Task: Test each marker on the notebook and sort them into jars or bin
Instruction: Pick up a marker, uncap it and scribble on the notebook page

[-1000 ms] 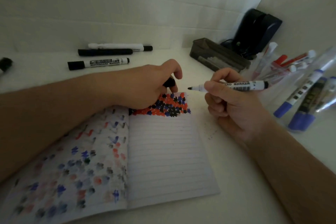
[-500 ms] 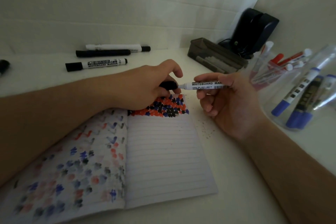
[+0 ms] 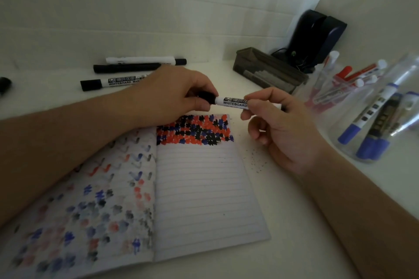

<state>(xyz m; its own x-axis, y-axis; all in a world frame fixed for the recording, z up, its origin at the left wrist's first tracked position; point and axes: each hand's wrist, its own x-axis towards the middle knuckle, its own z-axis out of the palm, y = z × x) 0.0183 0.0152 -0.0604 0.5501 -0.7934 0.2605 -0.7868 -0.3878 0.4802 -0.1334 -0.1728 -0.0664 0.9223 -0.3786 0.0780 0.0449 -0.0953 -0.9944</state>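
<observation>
My left hand (image 3: pixel 172 95) hides most of the black cap (image 3: pixel 207 98) it pinches, and my right hand (image 3: pixel 278 124) covers the rear half of the whiteboard marker (image 3: pixel 232 102), so only the white barrel between them shows, printed WHITEBOARD, level above the far edge of the notebook (image 3: pixel 204 188); the cap sits against the barrel's end, though I cannot tell how firmly it is seated. My thumb and forefinger grip the barrel, the other fingers curled loosely beneath. The notebook lies open near the front edge of the tabletop (image 3: pixel 283 244), its right page ruled and smooth with a dense band of red, blue and black blotches along the top, its left page showing faded, smeared marks and partly under my left forearm. Toward the back edge lie three markers (image 3: pixel 136 68) in a row, the nearest cut off by my wrist, and a black object (image 3: pixel 4 85) is clipped by the left edge of the view. At the right edge stand clear jars: one jar (image 3: pixel 371 133) with blue-capped markers, another jar (image 3: pixel 328 88) behind it with red-capped ones, their outlines glassy and hard to trace. A dark translucent bin (image 3: pixel 267 70) sits in the back right corner, beside a black device (image 3: pixel 317 36) with a cable. Fine dark specks dot the white tabletop beside the page; pale walls meet behind.
</observation>
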